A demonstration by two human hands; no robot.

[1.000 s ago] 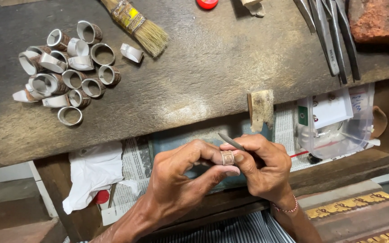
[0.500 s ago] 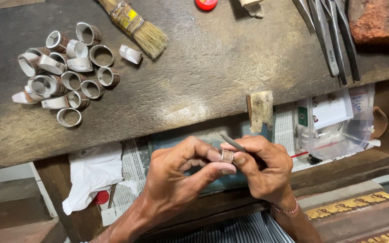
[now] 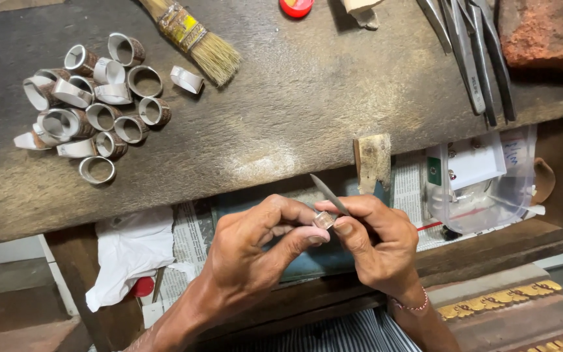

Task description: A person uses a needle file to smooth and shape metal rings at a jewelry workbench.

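My left hand (image 3: 255, 251) pinches a small metal ring (image 3: 324, 220) between thumb and fingertips, in front of the bench edge. My right hand (image 3: 376, 244) grips a thin grey file (image 3: 329, 193) whose tip points up and to the left, lying against the ring. Both hands meet above an open drawer, just below a small wooden bench pin (image 3: 374, 161). Much of the ring is hidden by my fingers.
A cluster of several metal rings (image 3: 92, 104) lies at the left of the worn wooden bench (image 3: 307, 85). A paintbrush (image 3: 193, 36), pliers (image 3: 474, 52), a red cap (image 3: 296, 6) and a brick (image 3: 548, 29) sit along the back. The drawer holds newspaper, white cloth (image 3: 131, 251) and a clear plastic box (image 3: 483, 189).
The file has shifted slightly along the ring and the ring has turned a little between my fingers. The hands stay in the same place.
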